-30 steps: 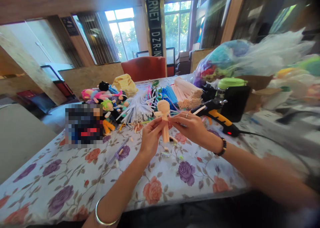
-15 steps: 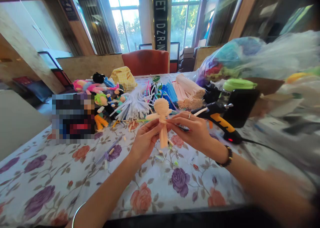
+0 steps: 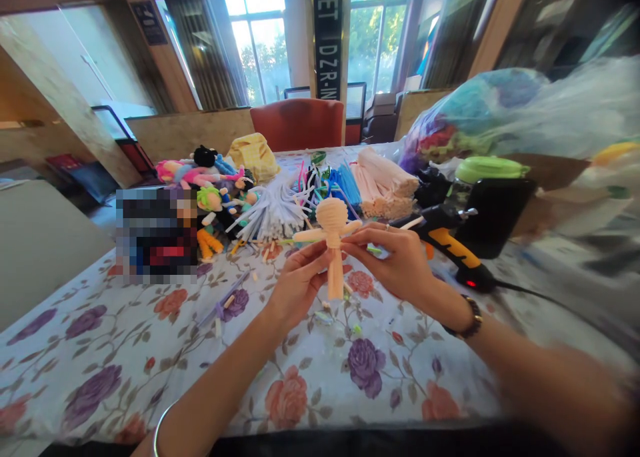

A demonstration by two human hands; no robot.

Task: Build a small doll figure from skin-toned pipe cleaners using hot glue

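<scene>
A peach-coloured pipe-cleaner doll (image 3: 332,220) is held upright over the table, with a round ribbed head, two arms stuck out sideways and legs pointing down. My left hand (image 3: 299,280) pinches it at the waist from the left. From the right, the thumb and fingertips of my right hand (image 3: 395,260) close on its body just under the doll's arm. Fingers cover part of the torso. Behind the doll lie bundles of pipe cleaners: white (image 3: 277,207), blue (image 3: 345,183) and peach (image 3: 385,183).
A hot glue gun (image 3: 453,247), its red light lit, lies at right beside a black upright panel (image 3: 495,217) and a green-lidded jar (image 3: 493,170). Finished dolls (image 3: 200,170) are heaped at left. Scraps (image 3: 227,303) dot the flowered tablecloth (image 3: 200,363). Plastic bags (image 3: 475,110) bulge at back right.
The view has shifted slightly, so everything sits a little further right. The doll has turned a bit and its right-hand arm shows more. Both hands keep their grip.
</scene>
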